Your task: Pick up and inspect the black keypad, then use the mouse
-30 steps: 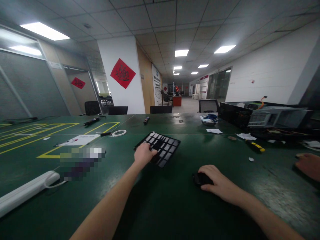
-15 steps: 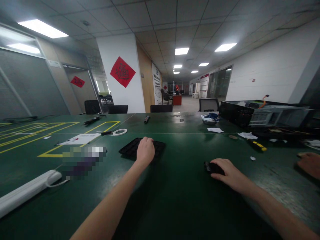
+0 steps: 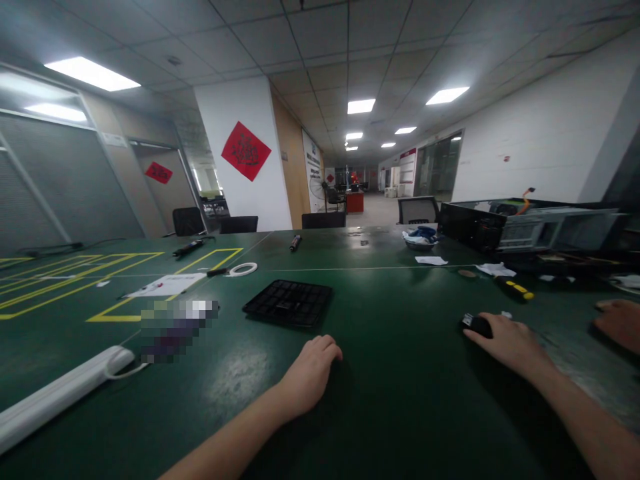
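Note:
My left hand (image 3: 313,370) rests low over the green table, fingers bent and together, with nothing visible in them. Just beyond it lies a black square gridded tray (image 3: 300,303), apart from the fingers. A small detail near the tray's middle is too dark to name. To the right, my right hand (image 3: 510,340) is closed over a small black rounded object that looks like a computer mouse (image 3: 477,325). The mouse's light-marked front end sticks out to the left of my fingers, while the palm hides its rear.
A white power strip (image 3: 65,393) lies at left, beside a blurred patch. Behind are a paper sheet (image 3: 167,285), a white cable ring (image 3: 243,269) and a dark marker-like stick (image 3: 296,243). At right stand an open computer case (image 3: 473,225), a yellow-black tool (image 3: 515,289) and another person's hand (image 3: 620,325).
My left hand has left the tray and come back toward me, slightly right. My right hand has moved to the right with the mouse. The view has tipped slightly.

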`<state>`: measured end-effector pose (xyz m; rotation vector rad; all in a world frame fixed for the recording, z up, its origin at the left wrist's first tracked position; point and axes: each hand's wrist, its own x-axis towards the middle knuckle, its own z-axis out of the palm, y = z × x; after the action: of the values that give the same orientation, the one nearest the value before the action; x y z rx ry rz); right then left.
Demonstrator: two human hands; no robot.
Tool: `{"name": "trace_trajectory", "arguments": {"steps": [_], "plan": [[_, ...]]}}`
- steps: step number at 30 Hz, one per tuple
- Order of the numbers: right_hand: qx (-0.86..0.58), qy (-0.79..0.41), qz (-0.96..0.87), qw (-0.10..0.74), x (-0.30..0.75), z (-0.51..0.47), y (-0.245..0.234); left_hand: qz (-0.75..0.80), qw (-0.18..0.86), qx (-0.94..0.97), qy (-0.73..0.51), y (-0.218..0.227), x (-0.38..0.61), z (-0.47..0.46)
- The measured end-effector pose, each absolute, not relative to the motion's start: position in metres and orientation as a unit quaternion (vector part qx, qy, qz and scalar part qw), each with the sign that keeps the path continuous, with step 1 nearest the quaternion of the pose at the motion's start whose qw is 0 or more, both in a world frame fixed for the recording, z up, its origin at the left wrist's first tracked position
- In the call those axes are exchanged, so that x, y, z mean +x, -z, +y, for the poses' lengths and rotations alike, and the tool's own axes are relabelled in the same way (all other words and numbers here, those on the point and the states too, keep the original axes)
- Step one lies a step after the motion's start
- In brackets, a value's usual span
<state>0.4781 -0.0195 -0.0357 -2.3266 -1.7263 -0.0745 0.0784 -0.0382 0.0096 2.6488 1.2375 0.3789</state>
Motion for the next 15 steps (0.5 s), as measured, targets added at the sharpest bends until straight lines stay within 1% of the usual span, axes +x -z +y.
{"name": "trace_trajectory", "arguments": {"steps": [3,6,11,13,15], "plan": [[-0.819,0.068,-0.558,0.116,0.474,-0.022,0.031,0.447,0.035,0.885,-0.126,-0.01,0.078,-0.038],[-0.822,0.102,-0.542,0.139,0.473,-0.023,0.027,0.493,-0.007,0.865,-0.091,-0.01,0.072,-0.036],[-0.836,0.066,-0.529,0.134,0.472,-0.025,0.024,0.508,0.04,0.859,-0.045,-0.013,0.059,-0.028],[-0.841,0.056,-0.522,0.129,0.471,-0.025,0.023,0.507,0.061,0.858,-0.056,-0.012,0.057,-0.026],[-0.844,0.048,-0.52,0.123,0.47,-0.025,0.022,0.5,0.102,0.854,-0.102,-0.011,0.056,-0.023]]}}
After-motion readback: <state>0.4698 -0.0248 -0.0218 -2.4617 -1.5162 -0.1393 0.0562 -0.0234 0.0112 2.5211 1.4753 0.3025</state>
